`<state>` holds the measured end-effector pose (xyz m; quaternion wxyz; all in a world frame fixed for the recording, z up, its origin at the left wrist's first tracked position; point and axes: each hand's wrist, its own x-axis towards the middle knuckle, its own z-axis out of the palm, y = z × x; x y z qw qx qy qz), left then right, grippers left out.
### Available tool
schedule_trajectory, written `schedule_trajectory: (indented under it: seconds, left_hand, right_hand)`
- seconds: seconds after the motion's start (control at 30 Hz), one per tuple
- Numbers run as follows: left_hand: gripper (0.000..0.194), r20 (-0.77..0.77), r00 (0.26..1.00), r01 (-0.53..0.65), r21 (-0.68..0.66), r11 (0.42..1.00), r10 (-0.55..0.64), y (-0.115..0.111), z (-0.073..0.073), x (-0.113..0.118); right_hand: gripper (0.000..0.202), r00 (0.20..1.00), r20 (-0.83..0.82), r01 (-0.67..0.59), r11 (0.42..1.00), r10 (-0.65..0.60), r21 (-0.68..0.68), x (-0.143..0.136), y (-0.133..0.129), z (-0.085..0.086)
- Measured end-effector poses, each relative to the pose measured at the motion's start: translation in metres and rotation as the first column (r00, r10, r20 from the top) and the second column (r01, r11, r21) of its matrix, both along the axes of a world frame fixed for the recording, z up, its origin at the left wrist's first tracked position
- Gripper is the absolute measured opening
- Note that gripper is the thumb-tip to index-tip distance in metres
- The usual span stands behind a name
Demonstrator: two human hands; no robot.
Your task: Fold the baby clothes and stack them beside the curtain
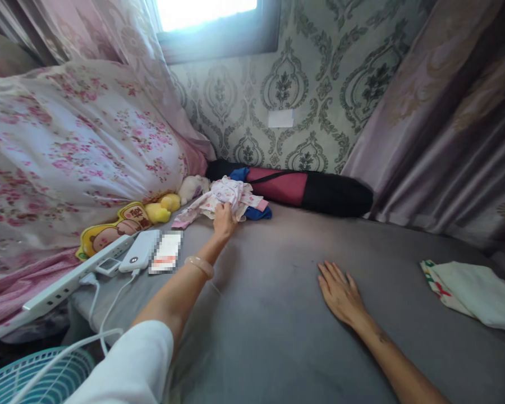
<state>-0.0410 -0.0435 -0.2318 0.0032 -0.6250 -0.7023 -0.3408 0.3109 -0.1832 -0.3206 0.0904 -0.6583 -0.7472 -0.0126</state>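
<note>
My left hand (224,219) reaches forward to a small pile of clothes near the back of the grey bed surface (273,314). Its fingers are closed on the near edge of a white and pink patterned garment (228,191), which lies on top with a sleeve spread to the left. Blue cloth (258,213) shows under the pile at the right. My right hand (340,292) lies palm down on the grey surface, fingers stretched out, holding nothing.
Behind the pile lies a long black and dark red bag (336,193). Yellow plush toys (157,210), a power strip (79,275), a white power bank (140,251) and cables are on the left. Folded cloth (480,292) lies right; a teal basket (37,376) stands lower left.
</note>
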Motion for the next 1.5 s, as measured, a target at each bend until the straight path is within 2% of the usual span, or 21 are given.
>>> schedule_trajectory:
  seconds: [0.07, 0.17, 0.3, 0.4, 0.47, 0.57, 0.6, 0.67, 0.7, 0.77, 0.87, 0.93, 1.0, 1.07, 1.13, 1.23, 1.33, 1.43, 1.5]
  left_hand:
    - [0.047, -0.151, 0.987, -0.064, -0.012, 0.998, 0.061, 0.008, 0.007, -0.016]
    - [0.051, -0.284, 0.957, -0.082, -0.094, 0.992, 0.052, 0.015, 0.01, -0.032]
    - [0.046, -0.336, 0.94, -0.118, -0.169, 0.979, 0.055, 0.018, 0.007, -0.042]
    - [0.039, -0.345, 0.937, -0.132, -0.202, 0.97, 0.056, 0.019, 0.011, -0.046]
    - [0.037, -0.322, 0.943, -0.154, -0.187, 0.97, 0.088, 0.02, 0.021, -0.047]
    - [0.038, -0.186, 0.97, -0.175, -0.092, 0.98, 0.156, 0.022, 0.048, -0.046]
    - [0.04, -0.101, 0.984, -0.152, -0.052, 0.987, 0.146, 0.022, 0.058, -0.044]
    - [0.043, 0.131, 0.991, -0.046, 0.053, 0.998, 0.038, 0.02, 0.079, -0.038]
    - [0.043, 0.262, 0.964, 0.014, 0.125, 0.992, -0.046, 0.019, 0.089, -0.035]
    - [0.043, 0.499, 0.834, 0.1, 0.28, 0.955, -0.234, 0.015, 0.105, -0.026]
    - [0.04, 0.728, 0.504, 0.186, 0.434, 0.881, -0.465, 0.006, 0.123, -0.008]
    - [0.036, 0.791, 0.281, 0.248, 0.487, 0.837, -0.543, -0.001, 0.132, 0.005]
    - [0.032, 0.805, 0.139, 0.291, 0.524, 0.8, -0.577, -0.011, 0.137, 0.017]
    - [0.03, 0.798, 0.08, 0.324, 0.546, 0.773, -0.597, -0.021, 0.138, 0.029]
    - [0.034, 0.795, 0.06, 0.367, 0.545, 0.754, -0.604, -0.031, 0.135, 0.039]
    - [0.045, 0.809, 0.038, 0.443, 0.513, 0.735, -0.587, -0.044, 0.124, 0.053]
    - [0.054, 0.835, -0.013, 0.507, 0.48, 0.716, -0.55, -0.057, 0.109, 0.069]
    - [0.052, 0.88, -0.042, 0.56, 0.413, 0.718, -0.473, -0.076, 0.092, 0.089]
    - [0.049, 0.911, -0.05, 0.599, 0.356, 0.717, -0.41, -0.092, 0.08, 0.105]
  right_hand:
    - [0.058, 1.0, 0.01, 0.006, 1.0, -0.006, -0.001, -0.002, 0.0, 0.001]
    - [0.057, 1.0, 0.017, 0.013, 1.0, -0.013, 0.005, -0.003, -0.001, 0.004]
    - [0.055, 1.0, 0.013, 0.016, 1.0, -0.016, 0.012, -0.004, -0.002, 0.006]
    - [0.055, 1.0, 0.008, 0.019, 1.0, -0.019, 0.022, -0.005, -0.003, 0.006]
    - [0.054, 1.0, 0.003, 0.022, 0.999, -0.022, 0.024, -0.005, -0.003, 0.006]
    - [0.054, 1.0, -0.013, 0.029, 0.999, -0.029, 0.023, -0.005, -0.003, 0.005]
    - [0.054, 0.999, -0.019, 0.03, 0.999, -0.029, 0.024, -0.005, -0.003, 0.005]
    - [0.054, 0.999, -0.03, 0.031, 0.999, -0.03, 0.029, -0.005, -0.003, 0.004]
    - [0.054, 0.999, -0.033, 0.03, 0.999, -0.029, 0.033, -0.004, -0.003, 0.004]
    - [0.054, 0.999, -0.04, 0.027, 0.999, -0.026, 0.042, -0.004, -0.002, 0.002]
    - [0.054, 0.998, -0.06, 0.016, 0.998, -0.013, 0.053, -0.003, -0.002, 0.001]
    - [0.053, 0.997, -0.078, 0.014, 0.998, -0.01, 0.056, -0.003, -0.001, 0.0]
    - [0.053, 0.996, -0.092, 0.013, 0.998, -0.008, 0.055, -0.002, -0.002, 0.001]
    - [0.052, 0.994, -0.105, 0.01, 0.998, -0.004, 0.055, -0.002, -0.002, 0.001]
    - [0.052, 0.992, -0.124, 0.006, 0.998, 0.002, 0.061, -0.001, -0.004, 0.001]
    - [0.051, 0.983, -0.185, 0.002, 0.996, 0.014, 0.086, 0.001, -0.005, -0.001]
    - [0.05, 0.945, -0.326, 0.003, 0.993, 0.037, 0.121, 0.004, -0.006, 0.001]
    - [0.048, 0.815, -0.579, 0.05, 0.992, 0.029, 0.12, 0.002, -0.007, 0.013]
    - [0.05, 0.641, -0.768, 0.067, 0.995, 0.01, 0.069, -0.003, -0.009, 0.028]
